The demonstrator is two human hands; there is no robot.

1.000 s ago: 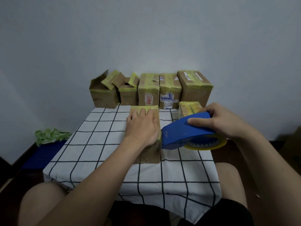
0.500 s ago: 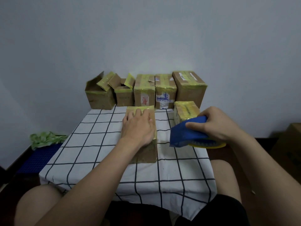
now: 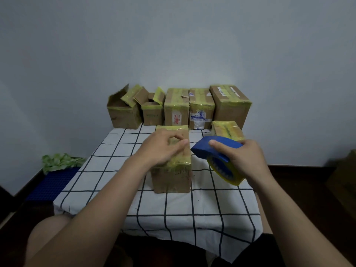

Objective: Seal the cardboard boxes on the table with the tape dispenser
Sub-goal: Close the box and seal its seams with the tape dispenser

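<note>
A tape-wrapped cardboard box (image 3: 171,174) is standing upright near the middle of the table (image 3: 212,205), on a white cloth with a black grid. The left hand (image 3: 159,147) is resting on its top with fingers curled; whether they are pinching anything is unclear. The right hand (image 3: 248,160) is gripping a blue tape dispenser (image 3: 213,149) just right of the box, its yellow roll (image 3: 227,173) tilting downward. A smaller taped box (image 3: 227,130) is sitting behind, and five more boxes (image 3: 176,110) are lining the far edge.

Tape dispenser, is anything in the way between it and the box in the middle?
Nothing sits in the gap between the tape dispenser in the right hand and the middle box. But the left hand is over the box's top, where tape would go.
</note>
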